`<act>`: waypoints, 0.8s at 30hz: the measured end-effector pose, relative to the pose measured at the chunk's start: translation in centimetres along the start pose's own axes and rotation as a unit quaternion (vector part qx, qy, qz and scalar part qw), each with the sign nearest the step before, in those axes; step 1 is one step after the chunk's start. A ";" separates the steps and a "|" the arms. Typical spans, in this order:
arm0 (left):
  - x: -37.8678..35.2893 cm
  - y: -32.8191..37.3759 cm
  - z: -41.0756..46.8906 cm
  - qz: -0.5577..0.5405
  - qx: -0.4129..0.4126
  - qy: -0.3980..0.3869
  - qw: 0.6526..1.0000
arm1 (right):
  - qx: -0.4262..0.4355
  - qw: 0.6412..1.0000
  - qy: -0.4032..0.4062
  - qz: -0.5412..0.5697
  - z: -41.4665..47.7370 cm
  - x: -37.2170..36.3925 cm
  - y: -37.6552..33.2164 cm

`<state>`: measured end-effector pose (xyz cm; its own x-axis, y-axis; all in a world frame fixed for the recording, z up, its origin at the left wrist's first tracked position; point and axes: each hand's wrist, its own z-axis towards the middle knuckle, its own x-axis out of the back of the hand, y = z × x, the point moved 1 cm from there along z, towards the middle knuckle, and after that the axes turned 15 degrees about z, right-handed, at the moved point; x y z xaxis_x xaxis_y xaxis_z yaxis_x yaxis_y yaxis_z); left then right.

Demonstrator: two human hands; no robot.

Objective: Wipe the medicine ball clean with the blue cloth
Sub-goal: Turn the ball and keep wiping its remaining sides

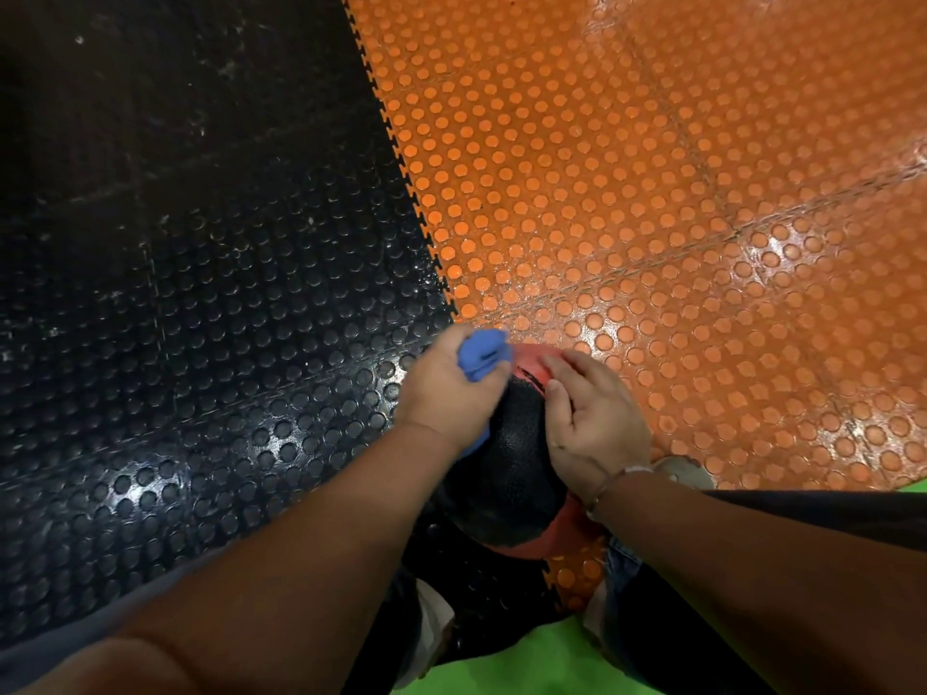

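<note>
1. You have one round medicine ball (506,474) of textured rubber, black with red panels. It sits low in the view between your two forearms, over the toothed seam where the floor's two colours meet.
2. There is one bunched blue cloth (481,356), pressed against the ball's upper left side. A second bit of it shows below your wrist.
3. Your left hand (446,388) has its fingers clenched around the cloth, gripping it against the ball.
4. Your right hand (592,418) lies on the ball's right side. Its fingers are straight and released, grasping nothing and only resting on the rubber.
5. One thin bracelet (602,486) circles your right wrist.
6. The floor shows two kinds of studded rubber tile, black tiles (200,343) on the left and orange tiles (652,193) on the right.
7. Dark markings cross the red panel between your hands, but they are too blurred to read. No brand can be made out.
</note>
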<state>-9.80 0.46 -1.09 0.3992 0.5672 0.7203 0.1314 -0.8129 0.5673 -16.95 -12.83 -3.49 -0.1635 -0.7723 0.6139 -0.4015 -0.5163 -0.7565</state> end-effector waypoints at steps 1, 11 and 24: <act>-0.4 0.2 -0.3 -0.003 -0.024 -0.006 1.000 | 0.003 1.000 -0.002 0.003 -0.2 0.1 0.1; -1.2 -2.1 -0.1 -0.130 0.150 0.073 0.977 | 0.038 0.999 -0.025 -0.008 0.0 -0.2 0.4; 0.4 1.6 -0.2 0.136 -0.071 -0.005 0.988 | 0.020 0.999 -0.025 0.002 0.5 0.2 0.0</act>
<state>-9.64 -0.52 0.21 0.4122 0.3285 0.8498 -0.1095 -0.9081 0.4041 -16.55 -13.14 -3.47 -0.1200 -0.7918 0.5989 -0.3643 -0.5261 -0.7685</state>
